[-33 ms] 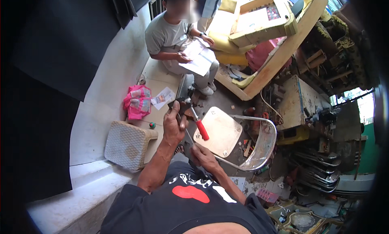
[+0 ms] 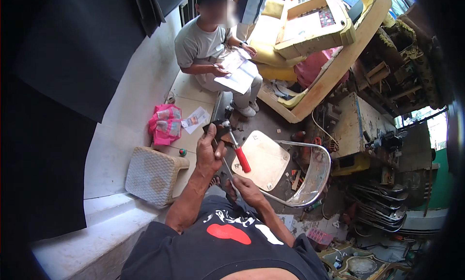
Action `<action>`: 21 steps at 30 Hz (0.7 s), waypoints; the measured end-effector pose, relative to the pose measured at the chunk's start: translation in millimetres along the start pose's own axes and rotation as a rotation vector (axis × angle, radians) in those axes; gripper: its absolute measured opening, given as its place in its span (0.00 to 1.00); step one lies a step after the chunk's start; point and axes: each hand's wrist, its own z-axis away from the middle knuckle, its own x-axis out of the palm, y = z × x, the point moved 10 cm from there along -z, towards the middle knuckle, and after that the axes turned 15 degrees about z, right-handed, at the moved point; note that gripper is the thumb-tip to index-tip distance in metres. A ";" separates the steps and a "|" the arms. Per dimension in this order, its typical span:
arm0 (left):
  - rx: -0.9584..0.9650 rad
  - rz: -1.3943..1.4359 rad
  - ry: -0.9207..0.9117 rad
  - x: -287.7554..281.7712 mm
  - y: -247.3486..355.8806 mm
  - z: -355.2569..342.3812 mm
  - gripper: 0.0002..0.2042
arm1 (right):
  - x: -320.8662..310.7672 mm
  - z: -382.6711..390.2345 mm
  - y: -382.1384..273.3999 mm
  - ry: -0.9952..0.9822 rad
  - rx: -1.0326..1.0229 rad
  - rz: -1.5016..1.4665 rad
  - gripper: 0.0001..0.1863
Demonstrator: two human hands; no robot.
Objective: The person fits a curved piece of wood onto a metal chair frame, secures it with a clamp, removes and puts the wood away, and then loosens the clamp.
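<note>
Two hands over an upturned chair frame, left hand closed around a red-handled hammer raised above the seat board, right hand gripping a thin rod, seated person holding papers beyond

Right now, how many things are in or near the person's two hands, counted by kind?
Hammer with red handle: 1
Thin metal rod: 1
Chair seat with metal frame: 1
Hands, left hand and right hand: 2
Total: 5
</note>
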 end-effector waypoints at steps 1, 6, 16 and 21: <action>-0.050 0.017 -0.025 -1.0 -3.7 3.7 0.14 | -0.1 2.7 -13.6 0.000 -0.068 -0.124 0.28; -0.132 -0.085 -0.088 11.1 -12.4 20.7 0.16 | 22.8 20.0 -57.2 -0.242 -0.261 -0.430 0.47; 0.125 -0.464 0.078 4.5 2.9 32.9 0.13 | -22.4 26.6 -64.7 0.621 -0.031 0.515 0.16; 0.220 -0.357 0.130 -9.5 8.8 39.1 0.13 | -31.5 28.1 -68.2 0.836 -0.150 0.647 0.19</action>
